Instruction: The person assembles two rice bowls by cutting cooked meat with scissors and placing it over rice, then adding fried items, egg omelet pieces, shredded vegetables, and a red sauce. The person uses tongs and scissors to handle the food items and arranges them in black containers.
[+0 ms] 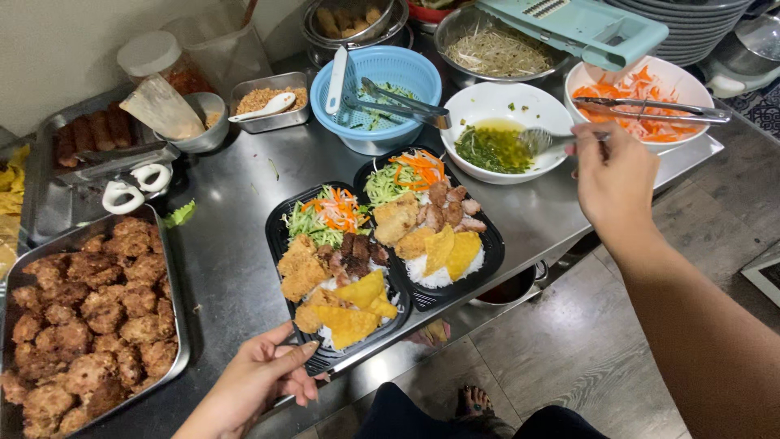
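Note:
Two black meal trays sit side by side on the steel table, each filled with rice, fried pieces, yellow egg slices and shredded vegetables. My left hand (260,378) grips the near corner of the left tray (284,244). The right tray (490,244) lies untouched beside it. My right hand (613,175) holds a spoon (540,140) by its handle. The spoon's bowl dips into a white bowl (487,102) of green herb oil.
A large metal tray of fried patties (89,321) fills the near left. Behind stand a blue colander with tongs (382,81), a white bowl of carrot shreds with tongs (642,93), a pan of bean sprouts (496,49), a mandoline slicer (585,24) and small containers.

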